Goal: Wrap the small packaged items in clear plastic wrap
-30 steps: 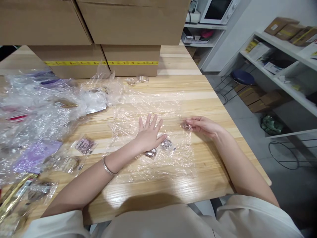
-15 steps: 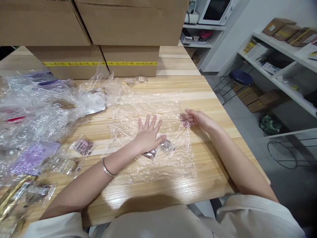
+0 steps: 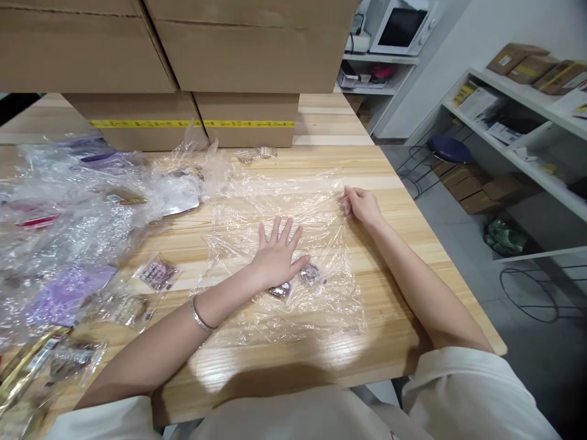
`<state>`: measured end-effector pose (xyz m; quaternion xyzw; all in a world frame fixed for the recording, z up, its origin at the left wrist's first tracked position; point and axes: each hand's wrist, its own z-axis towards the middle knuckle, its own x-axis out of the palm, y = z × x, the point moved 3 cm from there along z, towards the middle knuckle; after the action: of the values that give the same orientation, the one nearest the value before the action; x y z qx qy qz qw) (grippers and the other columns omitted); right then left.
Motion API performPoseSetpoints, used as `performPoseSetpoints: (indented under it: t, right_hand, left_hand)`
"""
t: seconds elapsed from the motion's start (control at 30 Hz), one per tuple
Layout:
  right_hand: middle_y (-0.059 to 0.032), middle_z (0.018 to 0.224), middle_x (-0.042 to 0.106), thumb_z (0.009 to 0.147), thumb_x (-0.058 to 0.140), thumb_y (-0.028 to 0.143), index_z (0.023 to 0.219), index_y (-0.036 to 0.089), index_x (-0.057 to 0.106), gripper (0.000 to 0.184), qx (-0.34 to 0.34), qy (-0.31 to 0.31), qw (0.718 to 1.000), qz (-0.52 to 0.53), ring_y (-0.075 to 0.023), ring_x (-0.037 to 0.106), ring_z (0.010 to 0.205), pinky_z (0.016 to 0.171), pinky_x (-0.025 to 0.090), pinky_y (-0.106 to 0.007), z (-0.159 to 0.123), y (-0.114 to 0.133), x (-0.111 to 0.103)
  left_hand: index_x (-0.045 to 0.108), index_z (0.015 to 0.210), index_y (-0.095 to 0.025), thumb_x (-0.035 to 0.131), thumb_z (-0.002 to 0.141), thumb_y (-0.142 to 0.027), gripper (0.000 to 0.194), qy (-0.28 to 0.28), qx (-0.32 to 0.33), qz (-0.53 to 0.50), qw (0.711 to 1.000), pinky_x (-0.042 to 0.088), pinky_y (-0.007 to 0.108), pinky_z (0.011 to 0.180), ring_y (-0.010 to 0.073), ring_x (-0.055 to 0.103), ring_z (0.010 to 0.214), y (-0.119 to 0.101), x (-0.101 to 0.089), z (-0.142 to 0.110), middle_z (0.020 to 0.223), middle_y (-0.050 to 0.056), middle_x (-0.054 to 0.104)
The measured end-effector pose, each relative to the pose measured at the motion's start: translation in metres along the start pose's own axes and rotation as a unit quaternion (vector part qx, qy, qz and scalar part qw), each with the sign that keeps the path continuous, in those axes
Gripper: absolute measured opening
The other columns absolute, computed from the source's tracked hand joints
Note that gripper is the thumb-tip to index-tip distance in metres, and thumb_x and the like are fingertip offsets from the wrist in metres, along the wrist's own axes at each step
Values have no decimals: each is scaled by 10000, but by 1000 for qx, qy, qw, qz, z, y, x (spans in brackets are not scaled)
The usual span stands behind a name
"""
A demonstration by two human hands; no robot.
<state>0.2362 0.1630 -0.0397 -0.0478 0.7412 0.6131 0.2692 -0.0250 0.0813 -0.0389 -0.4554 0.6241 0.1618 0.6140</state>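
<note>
1. Clear plastic film (image 3: pixel 325 250), spread on the desk (image 3: pixel 389 330); roughly square, with no clear long axis.
2. Left hand (image 3: pixel 276 260), the nearer to the film's middle: palm down there, fingers splayed, gripping nothing.
3. Right hand (image 3: pixel 362 206), at the film's right edge near the far corner: fingers curled, apparently pinching it; creases converge there.
4. Dark packet (image 3: pixel 280 291) and speckled packet (image 3: pixel 310 274), at the film's middle; over or under, indeterminable.

Stacked cartons (image 3: pixel 252 55), a microwave (image 3: pixel 402 27) and storage shelves (image 3: pixel 534 135) suggest a workroom.
</note>
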Motion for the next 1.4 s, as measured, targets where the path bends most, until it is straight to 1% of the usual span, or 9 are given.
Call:
performPoseSetpoints:
  t: [0.33,0.57,0.7,0.8,0.9,1.0,1.1,1.23,1.4]
  right_hand:
    - [-23,457,547,915,488,680,593,203,540,578,12,28,999,43,-103,499,388,381,359,-222,3,-4,-10]
    - [11,512,560,663,859,449,548,184,583,399,14,149,985,-92,-87,444,482,466,323,-237,-15,3,-19]
    - [23,581,520,784,756,469,627,196,563,369,11,173,985,-16,-91,417,520,512,322,-251,-11,7,-28]
    - [-29,734,595,822,708,485,794,210,572,308,-39,56,994,-85,-148,502,633,584,373,-282,-17,18,-39]
    - [-61,826,611,838,684,461,893,228,557,270,-175,-72,957,-218,-181,515,686,631,389,-320,-54,45,-40]
    - [-63,754,623,887,610,472,811,240,565,249,-233,102,931,-263,-196,549,663,620,414,-343,-114,63,-10]
    - [-119,876,673,829,668,518,919,195,626,338,-287,236,863,-341,-268,616,775,671,473,-395,-169,66,24]
    - [-153,950,674,820,650,305,1007,144,656,247,-321,221,815,-430,-312,637,880,764,500,-431,-192,55,44]
    - [-111,985,688,742,678,226,1106,187,637,369,-291,242,843,-382,-285,651,889,742,517,-401,-182,40,32]
  left_hand:
    - [163,1606,-204,257,948,-713,838,-12,0,-23,1000,-104,701,1159,403,-103,1525,1,0,-1,1676,120,43]
    - [157,1607,-216,250,934,-733,854,-9,-5,-35,999,-107,693,1165,400,-114,1524,0,1,0,1681,107,37]
    - [153,1605,-207,246,946,-722,841,3,-7,-44,999,-91,697,1168,405,-110,1525,0,-4,0,1683,115,48]
    - [236,1577,-204,234,974,-689,774,-31,-11,-78,996,65,650,1210,398,32,1535,4,-29,-6,1662,136,172]
    - [483,1400,-185,344,972,-660,654,-77,50,-80,993,342,542,1137,354,379,1383,8,-61,-26,1459,150,469]
    - [603,1209,-197,515,918,-629,528,-9,153,-51,987,470,440,971,284,537,1125,8,-66,-53,1191,102,603]
    - [589,1267,-191,608,894,-534,507,7,200,-9,980,452,429,955,282,538,1086,10,-47,-72,1162,106,610]
    - [533,1356,-190,567,944,-411,469,-23,188,-6,982,418,436,997,284,522,1128,15,-25,-79,1211,119,607]
    - [446,1439,-215,616,912,-449,601,-19,140,-97,985,428,441,1020,280,510,1159,29,-23,-81,1231,108,597]
